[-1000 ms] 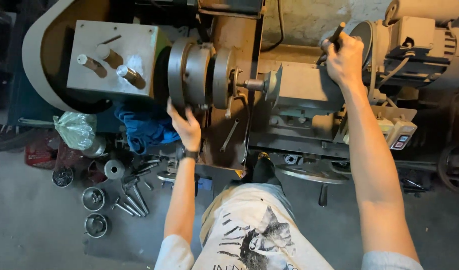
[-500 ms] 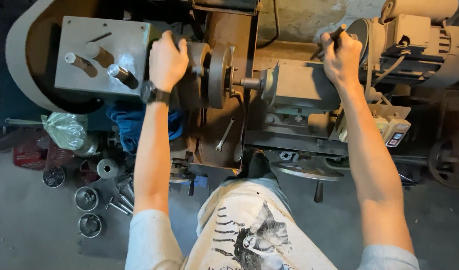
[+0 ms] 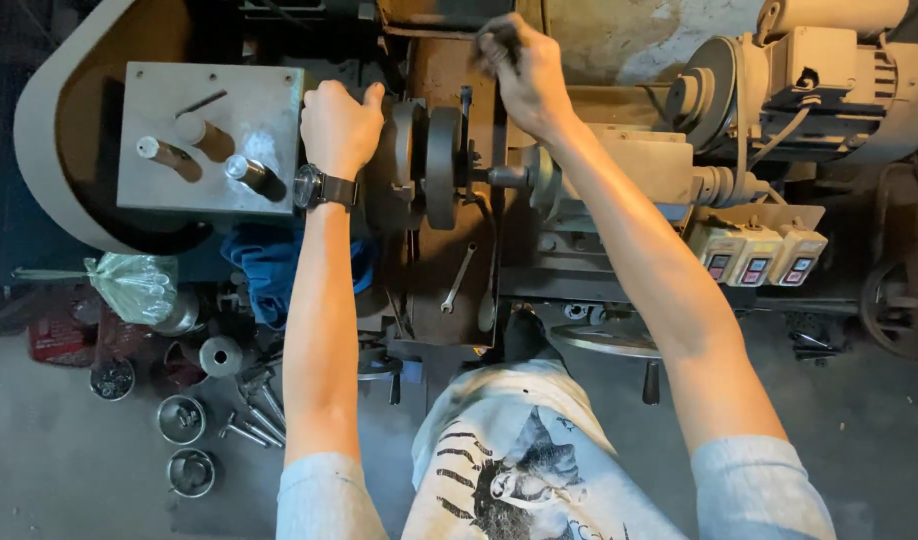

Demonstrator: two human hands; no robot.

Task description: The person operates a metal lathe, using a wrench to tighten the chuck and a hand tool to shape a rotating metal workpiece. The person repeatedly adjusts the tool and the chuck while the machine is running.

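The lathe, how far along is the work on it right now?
Looks done: a disc-shaped workpiece sits on the lathe, tailstock centre against it. In hand: left hand grips the chuck; right hand holds a dark tool above it. Left: a wrench lies loose on the bed.

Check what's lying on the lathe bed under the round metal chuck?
An open-ended steel wrench lies on the brown lathe bed below the round grey metal chuck. The bed directly beneath the chuck is covered.
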